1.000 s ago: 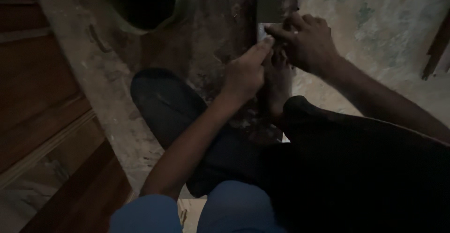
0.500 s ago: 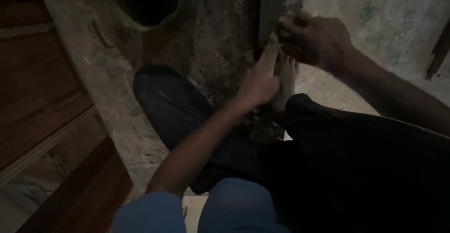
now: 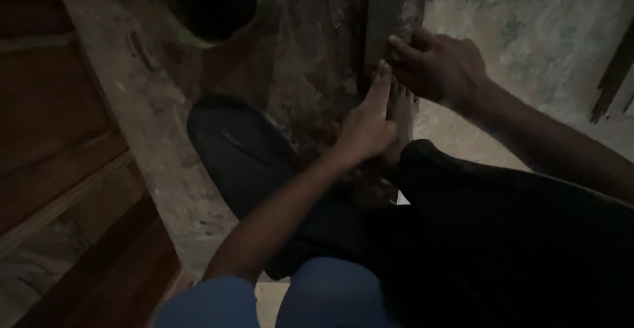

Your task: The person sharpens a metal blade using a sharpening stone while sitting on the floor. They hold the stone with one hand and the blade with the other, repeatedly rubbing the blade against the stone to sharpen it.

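The light is dim. A flat grey strip [image 3: 385, 24] stands upright against the stained floor at the top middle. My right hand [image 3: 439, 64] curls its fingers around the strip's lower end. My left hand [image 3: 366, 127] reaches forward with fingers straight and together, the fingertips touching the strip's bottom edge. Just under both hands lies a bare foot [image 3: 401, 107], partly hidden by my left hand. Legs in dark trousers [image 3: 264, 163] fill the middle and the lower right.
A dark round opening of a pale-rimmed vessel [image 3: 205, 4] sits at the top left. Wooden boards [image 3: 59, 169] run along the left side. Worn mottled concrete floor [image 3: 535, 31] lies at the upper right, with dark sticks [image 3: 614, 77] at the right edge.
My right hand has shifted right and slightly down along the strip. My left hand has opened from a pinch into straight fingers laid by the foot. The small pale piece between the fingers no longer shows.
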